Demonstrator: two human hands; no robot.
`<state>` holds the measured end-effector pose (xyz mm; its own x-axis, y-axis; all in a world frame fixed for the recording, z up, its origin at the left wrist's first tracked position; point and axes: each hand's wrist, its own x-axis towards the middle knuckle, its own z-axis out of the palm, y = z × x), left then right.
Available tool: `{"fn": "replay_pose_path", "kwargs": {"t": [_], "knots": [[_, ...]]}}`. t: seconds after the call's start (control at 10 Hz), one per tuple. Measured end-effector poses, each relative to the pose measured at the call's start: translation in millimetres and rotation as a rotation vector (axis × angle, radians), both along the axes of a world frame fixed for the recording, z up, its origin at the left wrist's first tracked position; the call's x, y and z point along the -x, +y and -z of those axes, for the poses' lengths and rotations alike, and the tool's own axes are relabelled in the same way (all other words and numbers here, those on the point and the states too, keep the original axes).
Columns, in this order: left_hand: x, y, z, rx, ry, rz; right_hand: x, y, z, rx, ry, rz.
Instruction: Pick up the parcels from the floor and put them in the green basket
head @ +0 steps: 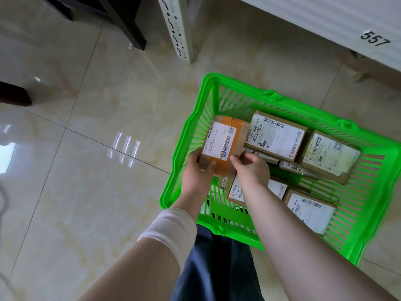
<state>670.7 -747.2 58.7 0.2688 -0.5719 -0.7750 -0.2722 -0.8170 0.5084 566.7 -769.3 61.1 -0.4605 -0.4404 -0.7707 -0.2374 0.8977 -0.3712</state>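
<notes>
— Fingers (249, 157)?
— Curled round a brown cardboard parcel with orange tape and a white label (223, 142): gripped at the near-left corner by the left hand (198, 170), pinched at the near-right edge by the right hand (252, 171).
— And placed where?
— Held tilted inside the green slatted plastic basket (188, 135), near its left wall, over other labelled cardboard parcels (280, 135).

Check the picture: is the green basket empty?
No: the green basket already holds several labelled parcels.
</notes>
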Motion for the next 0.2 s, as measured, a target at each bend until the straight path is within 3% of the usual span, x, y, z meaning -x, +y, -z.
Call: {"fn": "replay_pose_path", "kwargs": {"t": [0.2], "knots": [[5.7,-6.1,-33.8,-0.003,-0.062,-0.035,-4.7,0.0,-28.4,0.062,-0.001,0.105]]}}
